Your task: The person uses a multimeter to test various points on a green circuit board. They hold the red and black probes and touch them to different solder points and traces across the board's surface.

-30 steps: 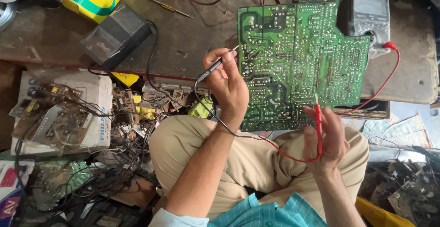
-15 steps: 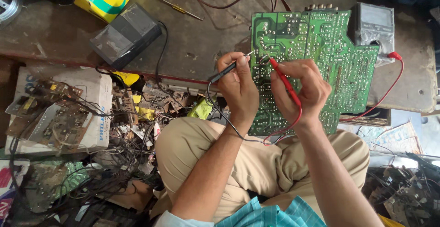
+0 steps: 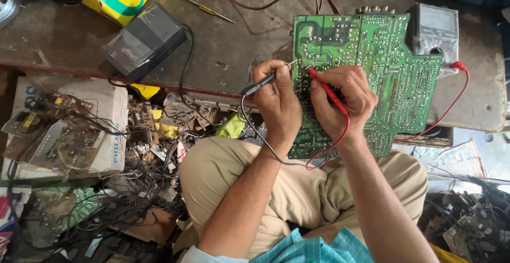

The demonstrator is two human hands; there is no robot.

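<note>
Pinching probes, left hand black probe, right hand red probe, on circuit board

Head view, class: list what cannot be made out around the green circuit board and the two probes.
- Green circuit board: middle hidden by both hands.
- Red probe tip contact: too small to tell.
- Black probe: rear hidden inside left hand.
- Grey box-shaped meter: dial reading too small, corner behind board.
- Right hand: palm faces away.
</note>
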